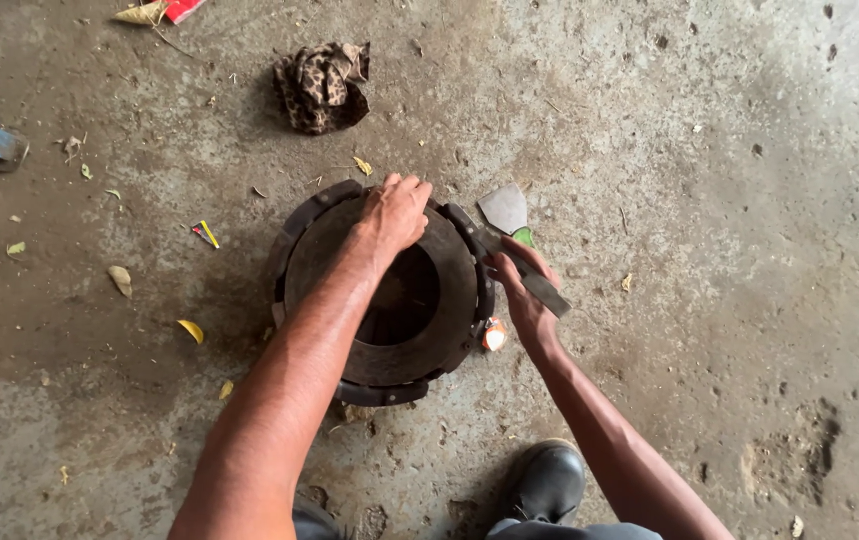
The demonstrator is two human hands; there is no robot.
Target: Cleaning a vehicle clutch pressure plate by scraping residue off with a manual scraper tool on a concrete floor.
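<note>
On the floor (710,200), the left hand (395,212) clamps the round metal part's (350,290) far rim; right hand (522,290) fingers grasp a scraper (512,232). Should the blade slip off, it could nick the bracing hand.

Both forearms are bare, without sleeves, watch or gloves. Left hand (395,212) and right hand (524,293) are ungloved. One black rounded-toe boot (546,482); grey trouser fabric (570,530) beside it.
</note>
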